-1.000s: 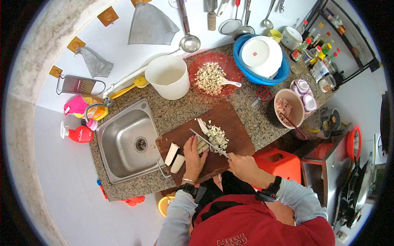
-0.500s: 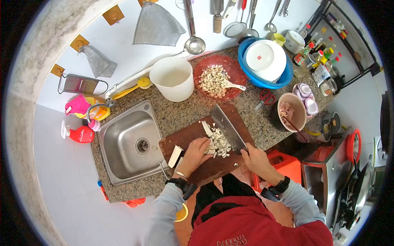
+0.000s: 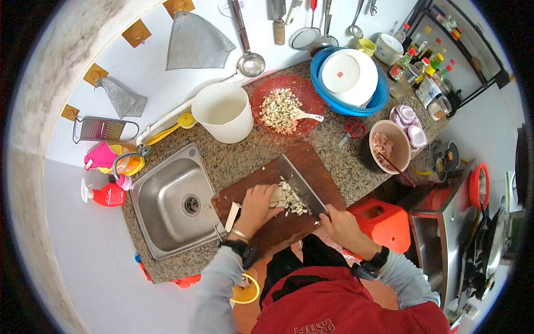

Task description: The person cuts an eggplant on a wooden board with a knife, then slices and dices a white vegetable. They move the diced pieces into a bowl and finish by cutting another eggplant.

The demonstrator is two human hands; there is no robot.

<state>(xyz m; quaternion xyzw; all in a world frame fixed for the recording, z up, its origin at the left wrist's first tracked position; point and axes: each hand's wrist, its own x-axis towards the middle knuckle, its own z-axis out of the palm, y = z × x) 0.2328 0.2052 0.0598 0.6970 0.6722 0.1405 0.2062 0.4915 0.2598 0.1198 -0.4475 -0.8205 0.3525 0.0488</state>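
My right hand [image 3: 343,229] grips the handle of a wide-bladed cleaver [image 3: 302,185], its blade standing on edge across a dark wooden cutting board [image 3: 303,158]. Left of the blade lies a heap of small pale diced vegetable pieces [image 3: 293,201], whose exact kind I cannot make out. My left hand [image 3: 259,210] is closed over the heap's left side, fingers bent and pressing the longer pieces together. Beside my left wrist, a larger pale chunk [image 3: 232,216] rests at the board's left end, partly covered.
A steel sink [image 3: 149,209] adjoins the board's left. Behind stand a white bucket [image 3: 223,114], a red basin [image 3: 266,92] of diced food with a white spoon, and a blue basin [image 3: 384,97] with plates. Scissors [image 3: 354,128] and a bowl of meat [image 3: 389,133] lie right.
The diced pieces are drawn into a tighter heap between my left hand and the blade. The long pale strip above them no longer lies apart. The view has shifted slightly.
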